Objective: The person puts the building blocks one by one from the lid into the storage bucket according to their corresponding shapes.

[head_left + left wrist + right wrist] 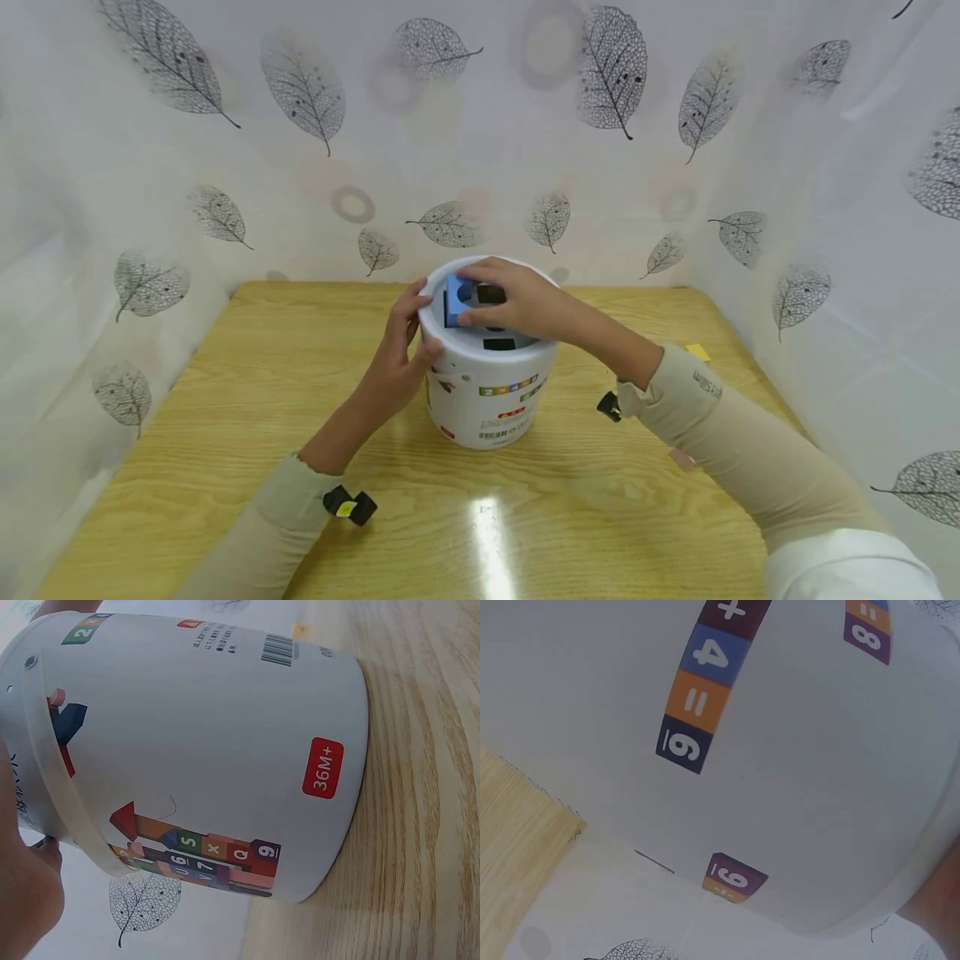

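A white shape-sorter bucket (480, 404) stands upright on the table, with dark cut-out holes in its recessed lid. My right hand (525, 300) pinches a blue arch-shaped block (454, 310) between thumb and fingers, at the left side of the lid beside a dark slot. At the bucket's left rim my left hand (401, 354) grips the edge, its fingertips over the rim and its thumb on the outer wall. The left wrist view shows the bucket's printed wall (225, 750) with part of the left hand at the rim. Coloured number prints fill the right wrist view; the block is hidden there.
The wooden table (315, 333) carries a small yellow piece (697, 352) at the right and a pinkish piece (682, 458) near the right sleeve. A leaf-patterned curtain (487, 150) closes off the back and both sides.
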The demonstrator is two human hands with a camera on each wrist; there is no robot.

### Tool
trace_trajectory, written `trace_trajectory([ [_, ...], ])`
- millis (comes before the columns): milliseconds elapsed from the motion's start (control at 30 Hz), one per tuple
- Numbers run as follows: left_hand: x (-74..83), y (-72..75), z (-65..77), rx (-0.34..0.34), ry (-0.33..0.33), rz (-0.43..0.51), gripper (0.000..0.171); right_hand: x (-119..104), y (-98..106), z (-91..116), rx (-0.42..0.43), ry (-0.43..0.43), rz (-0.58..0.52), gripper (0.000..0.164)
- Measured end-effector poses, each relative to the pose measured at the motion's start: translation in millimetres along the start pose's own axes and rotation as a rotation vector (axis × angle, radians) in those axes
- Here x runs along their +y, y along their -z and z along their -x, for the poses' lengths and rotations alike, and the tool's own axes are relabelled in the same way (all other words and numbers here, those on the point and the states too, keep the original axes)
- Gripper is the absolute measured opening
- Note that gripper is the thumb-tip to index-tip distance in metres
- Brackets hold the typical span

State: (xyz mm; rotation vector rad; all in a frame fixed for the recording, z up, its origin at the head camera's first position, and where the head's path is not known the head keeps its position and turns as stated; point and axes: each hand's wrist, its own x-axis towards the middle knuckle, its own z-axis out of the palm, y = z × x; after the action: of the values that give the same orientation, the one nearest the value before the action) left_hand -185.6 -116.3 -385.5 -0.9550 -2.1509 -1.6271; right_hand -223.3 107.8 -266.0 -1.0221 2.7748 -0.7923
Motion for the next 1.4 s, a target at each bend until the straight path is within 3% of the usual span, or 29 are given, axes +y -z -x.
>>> trace_trajectory([
  [300, -0.2, -0.1, 0.0, 0.003, -0.006, -0.006, 0.074, 1, 2, 3, 0.011, 0.027, -0.018, 0.066],
  [533, -2.1, -0.7, -0.9, 0.005, -0.011, 0.005, 0.074, 8, 8, 17, 0.08, -0.035, -0.093, 0.06],
  [700, -5.0, -1.4, -1.5, 0.011, -0.015, 0.008, 0.074, 24, 15, 36, 0.156, -0.085, -0.119, 0.054],
  [967, -2.8, -1.0, 0.1, 0.017, 0.001, 0.015, 0.073, 50, 32, 68, 0.261, -0.078, -0.145, 0.048],
  [1200, -1.3, -0.9, -0.4, 0.018, -0.004, 0.017, 0.074, 69, 48, 96, 0.293, -0.125, -0.152, 0.048],
  [1400, -2.1, -1.4, -1.0, 0.013, -0.01, 0.015, 0.074, 90, 55, 125, 0.299, -0.228, -0.13, 0.05],
])
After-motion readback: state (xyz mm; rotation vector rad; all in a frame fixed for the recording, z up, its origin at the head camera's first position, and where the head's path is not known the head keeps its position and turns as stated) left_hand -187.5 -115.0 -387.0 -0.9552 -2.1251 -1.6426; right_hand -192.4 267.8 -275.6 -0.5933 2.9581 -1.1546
